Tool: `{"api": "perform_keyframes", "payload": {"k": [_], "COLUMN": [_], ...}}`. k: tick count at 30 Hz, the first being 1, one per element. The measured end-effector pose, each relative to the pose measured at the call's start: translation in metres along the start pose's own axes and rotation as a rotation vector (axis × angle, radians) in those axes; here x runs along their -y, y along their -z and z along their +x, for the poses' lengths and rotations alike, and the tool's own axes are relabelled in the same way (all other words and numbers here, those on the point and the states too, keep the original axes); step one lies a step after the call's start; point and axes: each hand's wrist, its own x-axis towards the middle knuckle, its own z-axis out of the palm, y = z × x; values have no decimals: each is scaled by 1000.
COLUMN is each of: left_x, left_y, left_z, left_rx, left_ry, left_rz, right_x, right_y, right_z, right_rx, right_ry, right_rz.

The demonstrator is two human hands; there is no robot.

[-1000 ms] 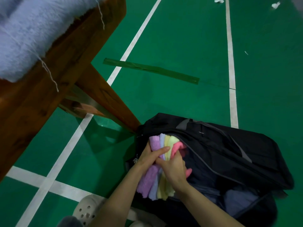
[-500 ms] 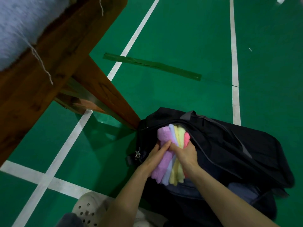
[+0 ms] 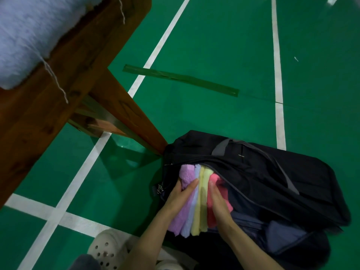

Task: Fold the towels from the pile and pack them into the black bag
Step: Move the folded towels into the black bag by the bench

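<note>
Folded towels (image 3: pixel 196 199), seated deeper in the open black bag (image 3: pixel 272 184) on the floor right of the table leg (image 3: pixel 124 114), left hand (image 3: pixel 181 193) and right hand (image 3: pixel 218 203) now flat-fingered against either flank, pressing, packing nearly complete.

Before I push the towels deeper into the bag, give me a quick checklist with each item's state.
1. Bag mouth open: ok.
2. Towels together in one row, purple, blue, yellow, pink: ok.
3. Left hand on the purple side: ok.
4. Right hand on the pink side: ok.
5. Towels fully inside: not ok, near ends stick out.
6. Room deeper in the bag: cannot tell, hidden under the flap.
</note>
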Motion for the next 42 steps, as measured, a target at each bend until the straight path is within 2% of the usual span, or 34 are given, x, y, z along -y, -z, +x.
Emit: {"api": "perform_keyframes", "payload": {"k": [3,6,9,12,13,14,16,20,24,27,31,34,39,42], "left_x": [8,19,16,16,14,13,9,8,-3,-16,-16,-8,-5,-2], "left_y": [6,3,-4,-6,-6,-5,-3,-2,-8,-1,1,-4,-3,-1], "left_z": [-2,4,7,11,10,11,10,15,21,27,38,46,40,27], "left_rx": [50,28,-23,-50,-43,-28,28,76,52,72,54,-41,-61,-150], "left_ry": [9,78,113,92,98,97,80,96,85,51,50,99,94,155], "left_rz": [-33,-46,-51,-31,-23,-22,-46,-123,-144,-85,-2,1,-32,149], "right_x": [-8,-24,-35,-33,-28,-30,-31,-59,-24,2,1,-14,-35,-40], "right_y": [11,25,26,23,22,23,25,27,17,17,14,6,5,4], "right_z": [8,23,40,46,46,51,57,77,65,58,57,64,81,77], "right_rx": [8,-57,-134,-155,-205,-213,-157,-59,81,260,347,278,121,48], "right_ry": [-137,-153,-111,-74,-44,-21,-24,-177,-198,-139,-120,-147,-107,-59], "right_rz": [124,121,-91,-537,-588,-571,-377,-30,191,252,309,268,221,164]}}
